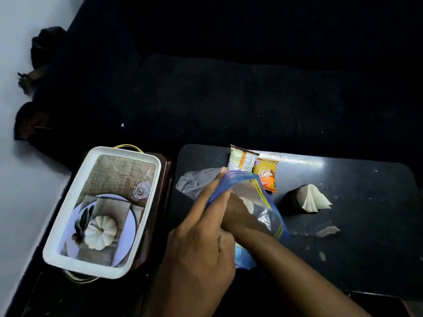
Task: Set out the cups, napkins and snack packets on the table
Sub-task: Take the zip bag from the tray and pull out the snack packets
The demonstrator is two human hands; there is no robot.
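snack packets: two lying side by side at table's 12 o'clock edge
napkins: fanning out of dark holder, packets' 4 o'clock
zip bag: lying at packets' 6 o'clock
right hand: reaching inside bag, finger state: cannot tell
left hand: fingers lying straight along bag rim
tray: sitting at bag's 9 o'clock

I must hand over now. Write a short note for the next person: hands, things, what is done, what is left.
Left hand: straight fingers against the mouth of the zip bag, holding it open.
Right hand: inside the bag, grip hidden.
Done: pale snack packet, orange snack packet and napkins in their holder are on the table.
Left: cups; none set out yet.
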